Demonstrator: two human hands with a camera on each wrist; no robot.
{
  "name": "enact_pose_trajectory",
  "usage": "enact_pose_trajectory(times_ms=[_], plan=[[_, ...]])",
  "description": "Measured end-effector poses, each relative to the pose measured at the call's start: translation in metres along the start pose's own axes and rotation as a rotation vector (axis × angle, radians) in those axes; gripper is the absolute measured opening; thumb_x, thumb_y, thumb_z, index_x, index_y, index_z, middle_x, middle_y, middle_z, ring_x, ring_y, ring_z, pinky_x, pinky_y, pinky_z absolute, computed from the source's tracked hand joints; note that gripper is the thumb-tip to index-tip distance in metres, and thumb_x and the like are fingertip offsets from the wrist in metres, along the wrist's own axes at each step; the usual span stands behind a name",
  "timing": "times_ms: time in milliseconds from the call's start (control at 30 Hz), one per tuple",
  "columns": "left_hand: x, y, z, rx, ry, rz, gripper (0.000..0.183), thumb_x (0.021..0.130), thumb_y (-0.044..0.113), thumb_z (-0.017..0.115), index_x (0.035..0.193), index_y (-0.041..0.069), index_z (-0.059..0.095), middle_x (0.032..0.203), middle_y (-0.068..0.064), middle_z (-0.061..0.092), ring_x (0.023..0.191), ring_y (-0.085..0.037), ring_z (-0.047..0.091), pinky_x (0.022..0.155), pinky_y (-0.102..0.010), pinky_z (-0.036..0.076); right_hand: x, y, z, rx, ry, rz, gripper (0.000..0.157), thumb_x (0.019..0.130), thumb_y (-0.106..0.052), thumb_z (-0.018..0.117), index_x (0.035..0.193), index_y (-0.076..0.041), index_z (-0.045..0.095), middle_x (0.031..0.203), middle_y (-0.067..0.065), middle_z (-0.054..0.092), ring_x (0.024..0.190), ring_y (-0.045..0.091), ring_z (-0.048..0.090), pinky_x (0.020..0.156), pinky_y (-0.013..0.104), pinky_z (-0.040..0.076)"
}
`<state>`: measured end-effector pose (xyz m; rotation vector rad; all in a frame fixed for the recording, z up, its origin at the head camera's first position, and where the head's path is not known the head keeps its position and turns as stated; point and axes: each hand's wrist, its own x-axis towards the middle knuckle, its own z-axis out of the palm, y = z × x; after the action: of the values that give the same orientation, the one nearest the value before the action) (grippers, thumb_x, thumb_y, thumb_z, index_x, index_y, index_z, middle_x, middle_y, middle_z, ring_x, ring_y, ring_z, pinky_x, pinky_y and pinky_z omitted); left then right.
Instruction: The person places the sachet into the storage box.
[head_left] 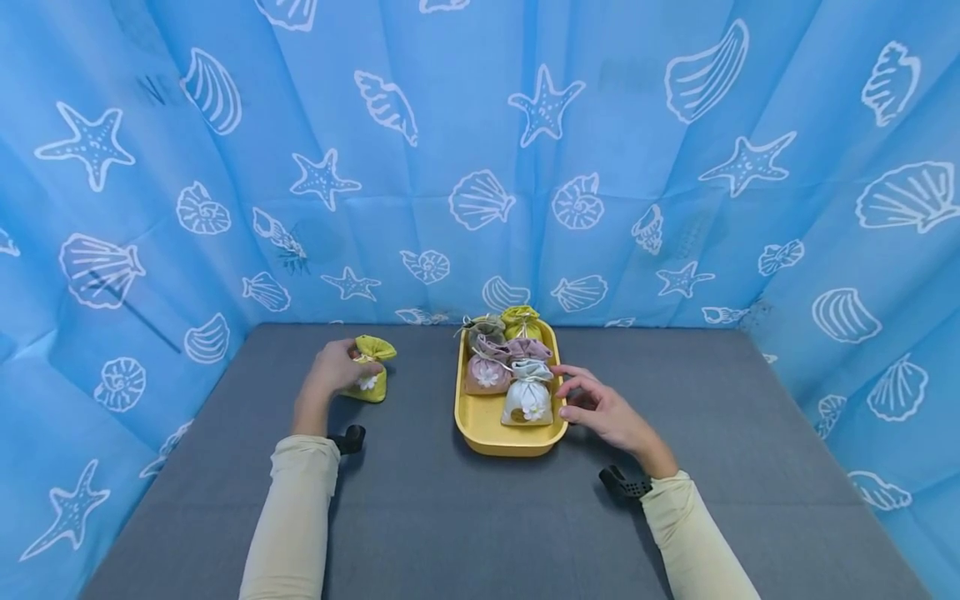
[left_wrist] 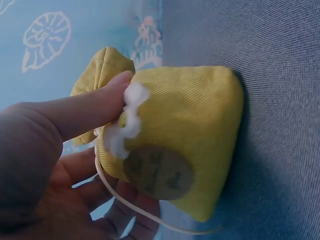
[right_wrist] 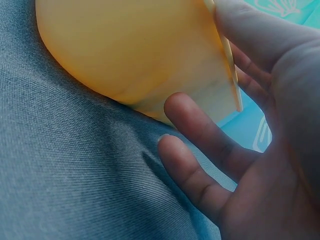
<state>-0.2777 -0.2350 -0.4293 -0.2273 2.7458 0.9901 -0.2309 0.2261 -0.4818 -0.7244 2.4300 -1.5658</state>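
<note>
My left hand [head_left: 336,369] pinches a yellow-green drawstring pouch [left_wrist: 185,105] by its tied neck, thumb on the near side. The pouch has a white flower, a round brown label and a loose cord, and its base is at the grey table. At the table's middle back, a yellow tray [head_left: 498,446] holds several pouches. Among them are a white pouch [head_left: 528,403], a pink pouch [head_left: 487,375], a grey-green pouch [head_left: 486,327] and another yellow-green pouch [head_left: 522,323]. My right hand [head_left: 607,417] is at the tray's right rim with loosely bent, spread fingers.
The grey table [head_left: 435,533] reaches back to a blue curtain [head_left: 427,175] printed with white shells and starfish. Black wrist straps with mounts [head_left: 626,483] sit at both wrists.
</note>
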Motion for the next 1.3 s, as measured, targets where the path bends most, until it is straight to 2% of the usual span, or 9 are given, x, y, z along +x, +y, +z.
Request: enact_pose_trajectory(times_ms=[133,300,433,567,633,800,967,1133,1300], plan=[[-0.003,0.000,-0.002,0.026,0.004,-0.002,0.048,0.096,0.042,0.069,0.121,0.001,0.064,0.111,-0.017,0.065,0.095,-0.026,0.060,0.070,-0.031,0.052,0.000,0.001,0.000,-0.001,0.001,0.002,0.020,0.099,-0.017,0.067,0.116,-0.008,0.062,0.160,0.012,0.038,0.115,0.031,0.058,0.089,0.023,0.054],[-0.007,0.000,-0.003,0.029,0.044,0.007,0.046,0.096,0.043,0.070,0.115,0.002,0.068,0.106,-0.016,0.068,0.090,-0.025,0.062,0.065,-0.030,0.052,0.000,0.002,0.001,0.002,0.002,0.004,0.020,0.099,-0.017,0.067,0.116,-0.008,0.063,0.160,0.012,0.038,0.115,0.031,0.057,0.089,0.024,0.054],[-0.013,0.004,-0.003,0.045,0.135,0.046,0.046,0.094,0.041,0.073,0.118,0.001,0.069,0.108,-0.017,0.067,0.087,-0.026,0.060,0.062,-0.030,0.051,-0.001,0.003,0.002,0.007,0.002,0.012,0.019,0.100,-0.017,0.067,0.116,-0.009,0.063,0.161,0.011,0.037,0.114,0.031,0.057,0.088,0.024,0.054],[-0.019,0.009,-0.002,0.056,0.256,0.113,0.040,0.094,0.037,0.074,0.112,0.002,0.071,0.106,-0.018,0.063,0.082,-0.026,0.057,0.058,-0.030,0.048,-0.002,0.002,0.002,-0.001,-0.001,0.028,0.019,0.100,-0.016,0.066,0.116,-0.009,0.063,0.161,0.011,0.037,0.113,0.030,0.057,0.087,0.024,0.054],[-0.021,0.013,-0.002,0.027,0.312,0.144,0.037,0.095,0.037,0.073,0.109,0.003,0.070,0.104,-0.018,0.066,0.080,-0.027,0.060,0.058,-0.031,0.050,-0.002,0.002,0.002,-0.005,-0.003,0.030,0.019,0.100,-0.016,0.066,0.116,-0.008,0.062,0.161,0.011,0.037,0.113,0.031,0.057,0.088,0.024,0.054],[-0.028,0.032,-0.004,-0.080,0.403,0.185,0.038,0.096,0.041,0.071,0.115,0.008,0.068,0.110,-0.016,0.072,0.095,-0.030,0.068,0.070,-0.038,0.058,-0.001,0.001,0.001,-0.011,0.012,0.010,0.020,0.099,-0.015,0.066,0.117,-0.007,0.063,0.161,0.011,0.038,0.116,0.033,0.057,0.089,0.024,0.054],[-0.039,0.054,-0.005,-0.134,0.414,0.216,0.042,0.093,0.044,0.073,0.117,0.009,0.069,0.110,-0.013,0.075,0.098,-0.028,0.072,0.075,-0.041,0.062,-0.001,0.000,0.000,-0.019,0.011,0.006,0.020,0.099,-0.015,0.066,0.117,-0.006,0.063,0.161,0.011,0.038,0.119,0.034,0.057,0.091,0.024,0.053],[-0.053,0.075,-0.005,-0.184,0.350,0.242,0.046,0.090,0.047,0.076,0.116,0.010,0.070,0.108,-0.011,0.075,0.097,-0.025,0.072,0.075,-0.038,0.063,0.000,0.000,0.000,-0.016,0.010,-0.002,0.019,0.100,-0.012,0.065,0.117,-0.005,0.062,0.160,0.012,0.038,0.117,0.034,0.057,0.090,0.024,0.053],[-0.064,0.091,-0.004,-0.186,0.296,0.290,0.043,0.089,0.047,0.078,0.114,0.013,0.071,0.103,-0.009,0.075,0.089,-0.023,0.070,0.067,-0.033,0.058,0.000,0.001,0.000,-0.009,0.007,-0.007,0.019,0.100,-0.013,0.066,0.117,-0.006,0.062,0.160,0.012,0.038,0.118,0.034,0.057,0.091,0.023,0.053]])
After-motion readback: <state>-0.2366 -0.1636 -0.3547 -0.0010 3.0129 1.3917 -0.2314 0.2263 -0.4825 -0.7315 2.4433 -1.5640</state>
